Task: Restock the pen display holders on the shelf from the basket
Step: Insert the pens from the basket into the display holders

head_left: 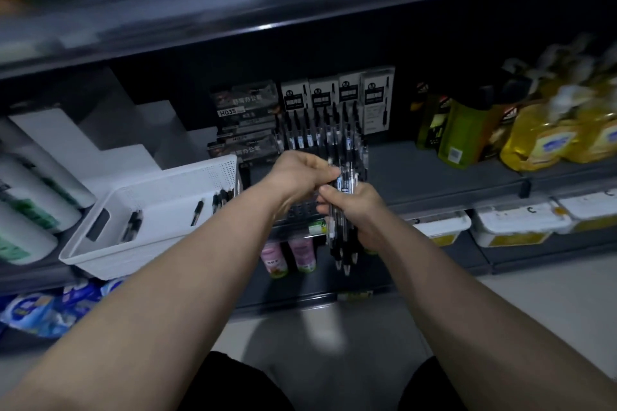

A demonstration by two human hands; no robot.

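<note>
- White perforated basket [110,264] sits on the shelf [434,170] left of the black pen display holder [302,210], a few loose pens [197,212] lying inside it.
- The right hand [354,213] grips a bundle of pens [344,253], tips down, just in front of the holder (its back rows stand filled with pens).
- The left hand [300,173] pinches the top of one pen in that bundle.

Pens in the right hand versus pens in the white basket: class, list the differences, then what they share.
The held pens are bunched in the right hand; the basket pens lie scattered in the white basket. The held pens hang parallel, tips down; the basket pens lie at differing angles. The left hand pinches the held pens' tops; nothing touches the basket pens. Both look dark, slim.
</note>
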